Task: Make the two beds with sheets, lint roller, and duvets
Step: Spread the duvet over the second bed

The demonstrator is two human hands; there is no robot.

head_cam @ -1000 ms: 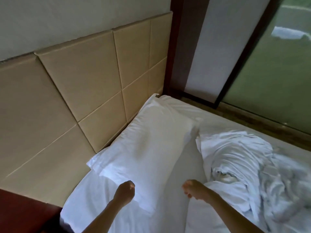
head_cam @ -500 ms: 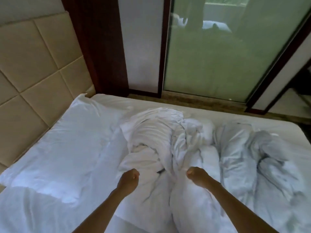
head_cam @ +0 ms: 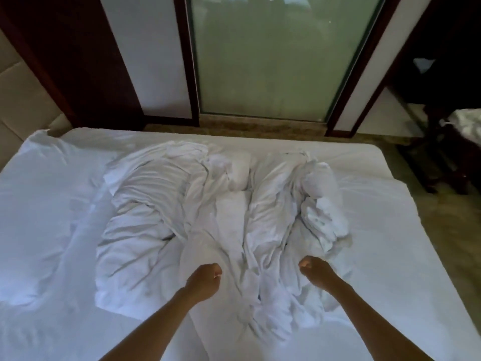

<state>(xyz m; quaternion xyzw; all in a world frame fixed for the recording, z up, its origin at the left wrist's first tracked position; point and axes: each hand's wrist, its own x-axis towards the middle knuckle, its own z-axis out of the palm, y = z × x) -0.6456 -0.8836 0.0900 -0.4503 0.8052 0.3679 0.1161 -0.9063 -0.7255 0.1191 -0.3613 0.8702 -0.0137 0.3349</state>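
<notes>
A crumpled white duvet (head_cam: 221,204) lies bunched in the middle of the bed, on a white fitted sheet (head_cam: 385,230). A white pillow (head_cam: 39,194) lies flat at the left end by the beige padded headboard (head_cam: 18,100). My left hand (head_cam: 205,282) is a curled fist over the near edge of the duvet, with no cloth visible in it. My right hand (head_cam: 316,273) is also curled into a fist, right beside the duvet's folds on the near right side. No lint roller is in view.
A frosted glass door (head_cam: 273,61) in dark wooden frames stands beyond the far side of the bed, with a strip of floor (head_cam: 234,126) between. At the right edge is dark furniture and a corner of white bedding (head_cam: 466,123).
My view has swung right from the pillow and headboard to the bunched duvet and the glass door. Both hands stay curled in fists and now hang over the duvet.
</notes>
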